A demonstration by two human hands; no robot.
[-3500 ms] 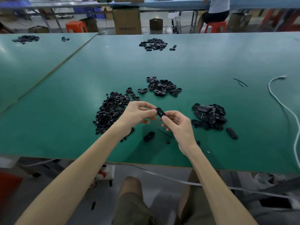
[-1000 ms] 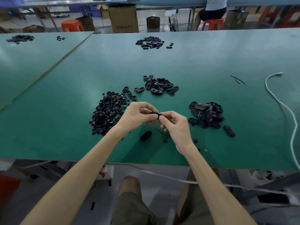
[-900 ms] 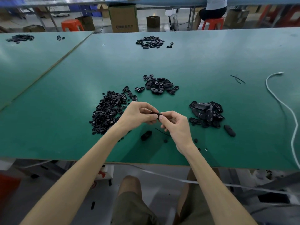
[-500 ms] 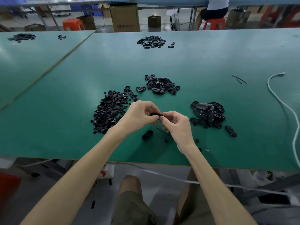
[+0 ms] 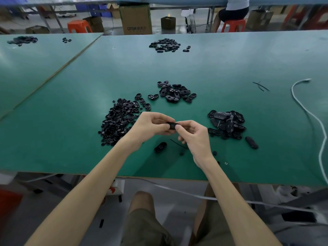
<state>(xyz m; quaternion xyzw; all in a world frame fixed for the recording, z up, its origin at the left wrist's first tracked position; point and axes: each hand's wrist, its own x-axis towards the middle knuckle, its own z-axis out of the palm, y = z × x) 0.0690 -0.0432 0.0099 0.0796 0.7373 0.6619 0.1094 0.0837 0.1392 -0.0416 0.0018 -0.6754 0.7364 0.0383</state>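
Above the green table (image 5: 230, 64), my left hand (image 5: 150, 125) and my right hand (image 5: 195, 137) meet and pinch one small black oval plastic part (image 5: 171, 124) between their fingertips. Most of the part is hidden by my fingers. A big heap of small black pieces (image 5: 119, 119) lies just left of my hands. A pile of larger black oval shells (image 5: 227, 122) lies to the right. Another pile of black shells (image 5: 174, 92) sits beyond my hands.
One assembled black piece (image 5: 160, 147) and a thin black strip (image 5: 178, 143) lie under my hands, another black piece (image 5: 251, 142) at right. A white cable (image 5: 308, 112) curves along the right. A far pile (image 5: 165, 44), boxes, stools and a seated person are behind.
3.5 s ago the black part showed openly between my fingertips; now both hands have drawn together over it and hide most of it. The hands stay in the same place.
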